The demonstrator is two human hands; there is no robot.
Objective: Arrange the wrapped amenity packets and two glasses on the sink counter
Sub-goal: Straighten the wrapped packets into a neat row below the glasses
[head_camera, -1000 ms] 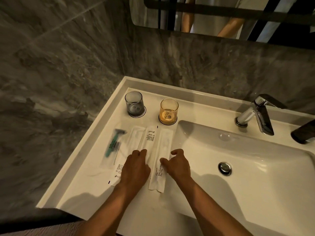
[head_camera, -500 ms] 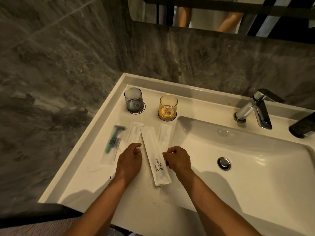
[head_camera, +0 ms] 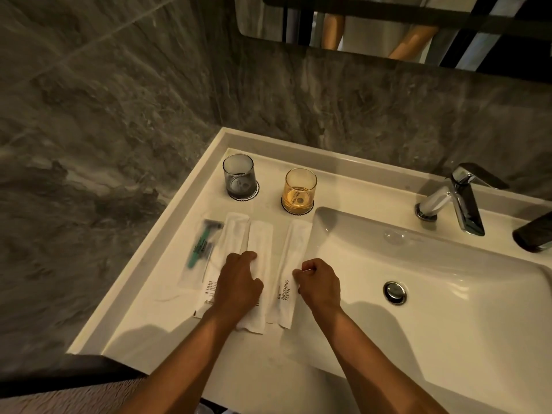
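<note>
Several wrapped packets lie side by side on the white counter (head_camera: 143, 330) left of the basin. A clear razor packet (head_camera: 200, 249) with a green razor is leftmost, then a white packet (head_camera: 234, 234), a middle white packet (head_camera: 260, 246) and the "BRUSHING TEETH" packet (head_camera: 291, 264) by the basin edge. My left hand (head_camera: 239, 283) presses on the two middle packets, fingers curled. My right hand (head_camera: 319, 280) pinches the toothbrush packet's right edge. A grey glass (head_camera: 239, 177) and an amber glass (head_camera: 299, 189) stand upright on coasters behind the packets.
The basin (head_camera: 433, 309) with its drain (head_camera: 395, 292) fills the right side. A chrome tap (head_camera: 457, 201) stands at the back, a dark object (head_camera: 534, 231) at the right edge. Marble walls close the left and back; a mirror (head_camera: 388, 25) hangs above.
The toothbrush packet went from lying slanted across the others to lying straight at the basin edge. The middle packet now lies apart from it, under my left hand.
</note>
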